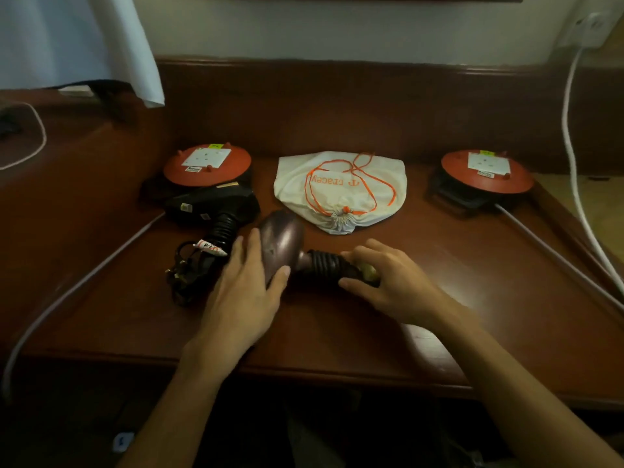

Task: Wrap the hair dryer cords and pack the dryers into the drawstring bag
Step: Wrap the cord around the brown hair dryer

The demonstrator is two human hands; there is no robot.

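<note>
A dark brown hair dryer (282,243) lies on the wooden desk (472,271), its cord wound round the handle. My left hand (248,285) lies over its body, thumb and fingers curved round it. My right hand (391,276) grips the wrapped handle end, where a yellowish plug shows. A black hair dryer (211,207) lies to the left, its cord (189,271) partly wound on the handle and partly loose in a heap with a white tag. The white drawstring bag (341,190) with orange cords lies behind, its mouth pulled closed.
Two red cable reels stand at the back, one on the left (207,163), one on the right (486,170). Grey cables run along both sides of the desk. A white cable hangs from a wall socket (591,25) at the right. White cloth hangs top left.
</note>
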